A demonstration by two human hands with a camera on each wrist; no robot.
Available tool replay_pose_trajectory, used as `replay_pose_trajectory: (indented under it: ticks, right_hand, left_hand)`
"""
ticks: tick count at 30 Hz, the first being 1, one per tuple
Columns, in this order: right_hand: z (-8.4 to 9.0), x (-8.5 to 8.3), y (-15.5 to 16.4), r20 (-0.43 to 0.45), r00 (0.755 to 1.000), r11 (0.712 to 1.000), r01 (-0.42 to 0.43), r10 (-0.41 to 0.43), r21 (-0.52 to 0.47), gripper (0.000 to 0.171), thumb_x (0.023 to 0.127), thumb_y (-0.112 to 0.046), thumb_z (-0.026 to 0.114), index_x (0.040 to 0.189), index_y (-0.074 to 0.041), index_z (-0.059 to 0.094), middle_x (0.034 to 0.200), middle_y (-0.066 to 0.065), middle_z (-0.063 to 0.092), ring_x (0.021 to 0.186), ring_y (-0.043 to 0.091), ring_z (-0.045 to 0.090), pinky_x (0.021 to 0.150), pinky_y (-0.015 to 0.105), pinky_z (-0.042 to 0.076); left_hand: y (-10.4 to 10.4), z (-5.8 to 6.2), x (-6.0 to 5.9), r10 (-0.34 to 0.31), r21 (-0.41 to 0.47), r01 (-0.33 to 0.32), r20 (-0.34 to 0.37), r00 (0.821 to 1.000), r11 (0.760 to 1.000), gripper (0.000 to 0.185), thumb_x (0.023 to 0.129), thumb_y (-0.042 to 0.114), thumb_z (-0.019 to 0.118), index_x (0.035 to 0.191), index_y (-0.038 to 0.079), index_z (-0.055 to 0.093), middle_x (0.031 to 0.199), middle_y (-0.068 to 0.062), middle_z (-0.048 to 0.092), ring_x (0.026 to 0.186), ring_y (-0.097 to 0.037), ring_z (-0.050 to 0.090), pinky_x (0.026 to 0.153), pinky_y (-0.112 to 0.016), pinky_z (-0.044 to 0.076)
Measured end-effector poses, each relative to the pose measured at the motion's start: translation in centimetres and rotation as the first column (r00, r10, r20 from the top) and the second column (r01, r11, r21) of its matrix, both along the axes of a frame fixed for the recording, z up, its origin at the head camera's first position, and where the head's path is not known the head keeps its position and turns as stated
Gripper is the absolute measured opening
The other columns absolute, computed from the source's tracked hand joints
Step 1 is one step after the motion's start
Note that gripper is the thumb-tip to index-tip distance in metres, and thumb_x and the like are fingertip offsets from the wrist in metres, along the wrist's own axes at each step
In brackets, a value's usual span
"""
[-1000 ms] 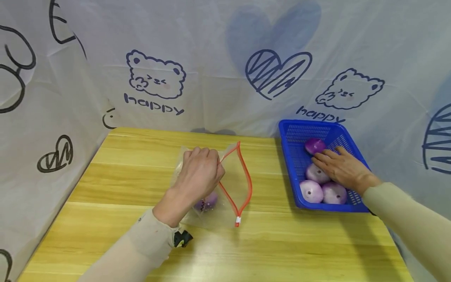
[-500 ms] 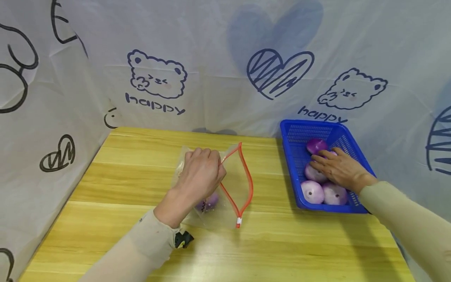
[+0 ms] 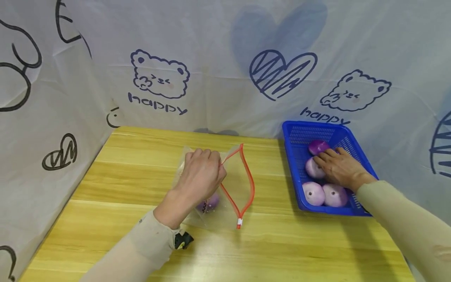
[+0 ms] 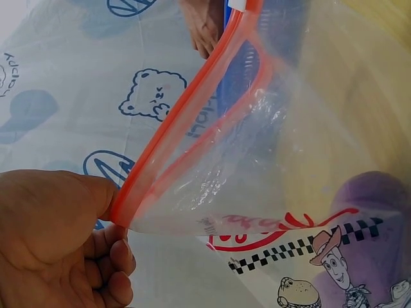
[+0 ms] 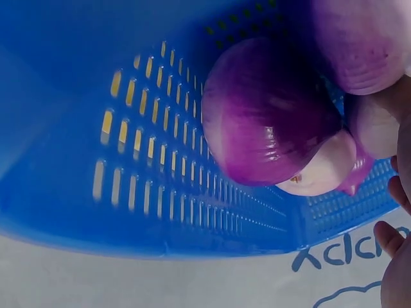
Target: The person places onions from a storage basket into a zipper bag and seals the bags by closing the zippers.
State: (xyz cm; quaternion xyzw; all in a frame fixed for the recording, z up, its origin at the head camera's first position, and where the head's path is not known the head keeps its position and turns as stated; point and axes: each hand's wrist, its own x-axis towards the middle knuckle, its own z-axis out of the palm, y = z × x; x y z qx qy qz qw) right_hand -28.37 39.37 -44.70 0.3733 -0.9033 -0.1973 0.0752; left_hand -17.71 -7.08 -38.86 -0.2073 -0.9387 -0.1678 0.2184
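My left hand [image 3: 201, 170] pinches the red zip edge of a clear zip bag [image 3: 252, 188] between thumb and bent fingers. The bag's mouth gapes to the right, and a purple onion [image 3: 211, 203] shows inside through the printed film. In the left wrist view, the thumb and forefinger of that hand [image 4: 61, 231] grip the zip edge. My right hand [image 3: 341, 168] reaches into a blue basket [image 3: 292, 172], its fingers lying over a pale purple onion [image 3: 313, 168]. In the right wrist view, fingertips [image 5: 388, 237] show at the right edge beside the onions.
A darker purple onion [image 3: 318, 147] lies at the basket's far end, and two pale onions [image 3: 313, 194] sit at its near end. The basket stands at the right of the wooden table [image 3: 141, 168]. A printed white cloth [image 3: 218, 90] hangs behind the table.
My right hand has shifted among the onions, and the middle pale onion has moved slightly away from the two near ones. My left hand keeps its hold on the bag.
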Motion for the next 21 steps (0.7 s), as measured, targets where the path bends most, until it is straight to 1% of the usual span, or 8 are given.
replay_pose_trajectory:
  ticks: [2,7,12,16,21]
  right_hand:
    - [-0.14,-0.14,-0.02,0.003,1.000,1.000,0.003,-0.003,-0.003,0.045,0.089,-0.018,0.075,0.130,-0.002,0.065,0.125,0.021,0.066,0.119,0.043,0.058,0.098,0.066,0.046]
    - [-0.28,-0.33,-0.14,-0.015,1.000,1.000,-0.020,0.020,0.009,0.041,0.092,-0.019,0.072,0.128,-0.001,0.065,0.123,0.020,0.065,0.117,0.043,0.058,0.096,0.065,0.047]
    - [-0.20,-0.45,-0.01,-0.033,0.998,0.998,-0.050,0.051,0.034,0.037,0.094,-0.011,0.063,0.130,-0.001,0.066,0.127,0.020,0.065,0.120,0.042,0.057,0.095,0.064,0.047]
    - [-0.03,-0.40,0.06,-0.011,0.999,0.998,-0.032,0.032,0.046,0.039,0.094,-0.006,0.060,0.132,-0.001,0.065,0.131,0.020,0.065,0.124,0.043,0.057,0.098,0.065,0.047]
    - [0.02,-0.60,-0.20,0.041,0.999,0.999,0.008,-0.010,0.036,0.039,0.096,-0.005,0.061,0.135,0.000,0.061,0.137,0.021,0.064,0.129,0.044,0.056,0.102,0.066,0.045]
  left_hand:
    - [-0.01,-0.01,0.04,-0.002,0.005,0.002,-0.007,1.000,1.000,0.022,0.094,0.012,0.061,0.074,0.012,0.052,0.070,0.000,0.048,0.069,-0.024,0.045,0.075,-0.046,0.041]
    - [-0.02,-0.12,0.08,-0.009,0.010,0.010,-0.024,1.000,1.000,0.022,0.094,0.012,0.061,0.074,0.012,0.052,0.070,0.000,0.048,0.069,-0.024,0.044,0.075,-0.045,0.040]
    - [-0.02,-0.22,0.02,-0.010,0.011,0.010,-0.022,1.000,1.000,0.021,0.094,0.013,0.062,0.074,0.012,0.053,0.070,0.000,0.048,0.069,-0.024,0.043,0.075,-0.046,0.040]
    - [-0.04,-0.21,-0.01,-0.007,0.008,0.007,-0.022,1.000,1.000,0.021,0.094,0.013,0.062,0.074,0.012,0.053,0.070,0.000,0.048,0.068,-0.024,0.044,0.075,-0.046,0.040]
    - [-0.01,-0.19,0.00,-0.007,0.014,0.007,-0.010,1.000,1.000,0.022,0.094,0.013,0.061,0.074,0.012,0.053,0.070,0.000,0.047,0.069,-0.024,0.044,0.076,-0.045,0.040]
